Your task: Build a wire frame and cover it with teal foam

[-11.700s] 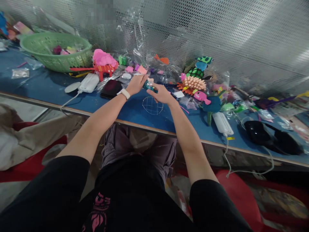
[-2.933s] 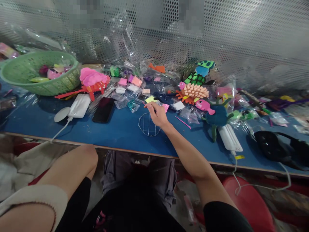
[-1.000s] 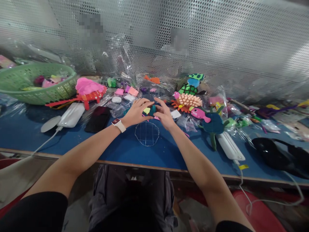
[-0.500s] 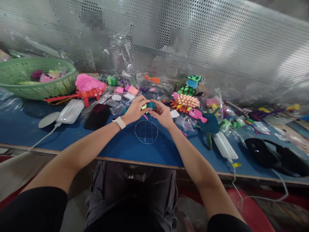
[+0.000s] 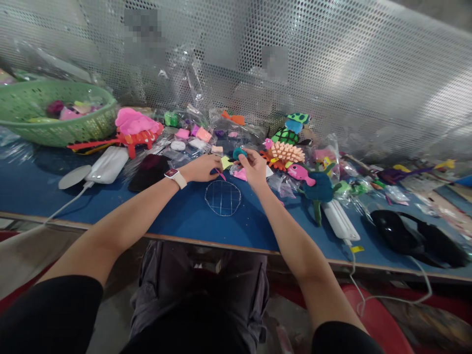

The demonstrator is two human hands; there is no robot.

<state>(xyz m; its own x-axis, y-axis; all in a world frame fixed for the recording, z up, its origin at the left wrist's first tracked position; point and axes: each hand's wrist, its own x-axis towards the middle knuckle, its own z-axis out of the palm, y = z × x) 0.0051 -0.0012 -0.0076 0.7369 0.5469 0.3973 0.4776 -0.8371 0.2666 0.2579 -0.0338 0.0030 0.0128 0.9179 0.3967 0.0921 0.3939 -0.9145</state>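
Note:
My right hand [image 5: 254, 168] pinches a small lump of teal modelling clay [image 5: 239, 153] between thumb and fingers, just above the table. Lower and to the left, my left hand [image 5: 205, 168] is at the tabletop with its fingers curled together; what they hold, if anything, is hidden. A yellow piece [image 5: 226, 162] lies between the two hands, and a thin purple strip [image 5: 220, 174] is right by the left fingertips. Under the right hand is a bright pink piece [image 5: 240, 174]. Closer to me, a round wire frame [image 5: 222, 198] with crossing wires lies flat on the blue table [image 5: 184, 216].
At the left stand a green basket [image 5: 55, 135], a pink-and-red clay figure [image 5: 138, 128], a white power bank [image 5: 108, 164] and a dark phone [image 5: 149, 172]. To the right are a spiky clay figure [image 5: 287, 152], a teal turtle figure [image 5: 319, 187] and black goggles [image 5: 398, 231]. Perforated metal sheeting [image 5: 221, 54] rises behind.
My hands have come apart. The left has dropped away to the left, while the right keeps the teal clay and has shifted slightly right. The yellow piece now shows between them.

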